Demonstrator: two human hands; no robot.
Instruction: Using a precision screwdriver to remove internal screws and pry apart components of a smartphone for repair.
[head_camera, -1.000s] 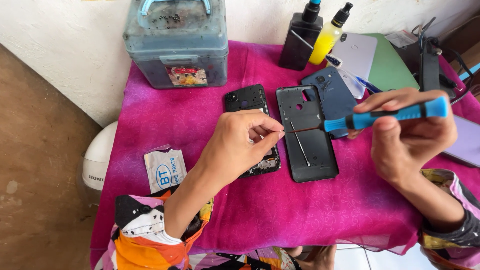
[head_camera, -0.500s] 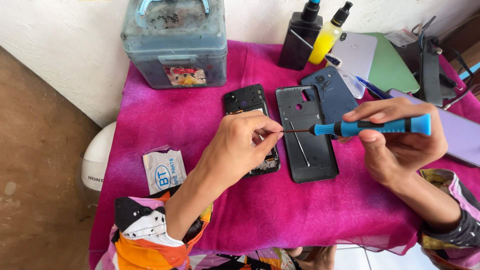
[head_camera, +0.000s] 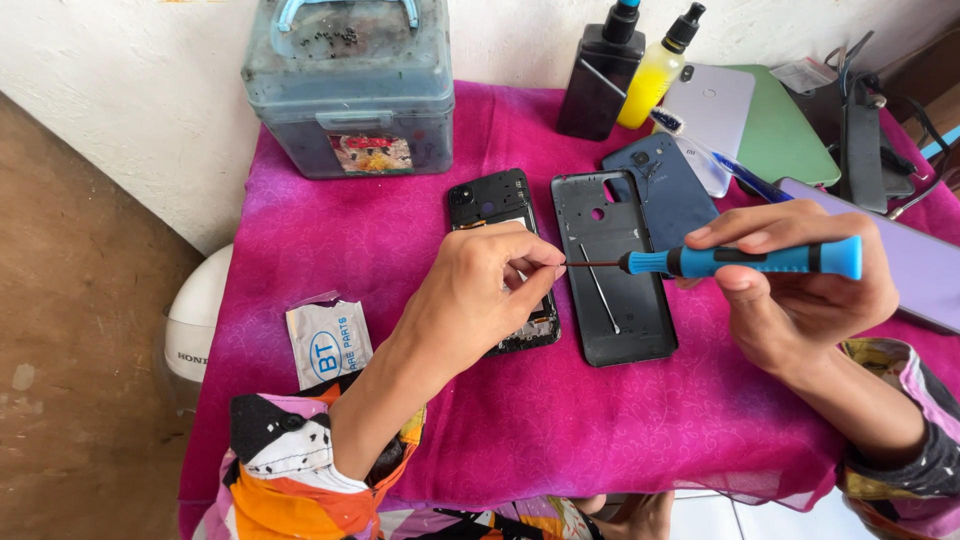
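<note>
Our left hand (head_camera: 480, 295) pinches the screwdriver (head_camera: 740, 262) tip over the opened phone (head_camera: 497, 200) on the pink cloth (head_camera: 330, 250). Our right hand (head_camera: 800, 290) grips the blue handle, now held level, no longer tilted upward. Farther back, the phone cover (head_camera: 615, 300) lies unmoved.

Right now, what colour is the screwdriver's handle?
Blue with a black grip band; the screwdriver shows best in the head view.

I see a magenta cloth (head_camera: 620, 420) over the table, a blue-handled screwdriver (head_camera: 745, 261) with a black collar, a black opened phone (head_camera: 500, 215), a dark grey back cover (head_camera: 615, 285), a navy cover (head_camera: 665, 190), a grey-blue box (head_camera: 350, 100), black (head_camera: 598, 75) and yellow bottles (head_camera: 655, 72), and multicoloured patterned sleeves (head_camera: 290, 470).
</note>
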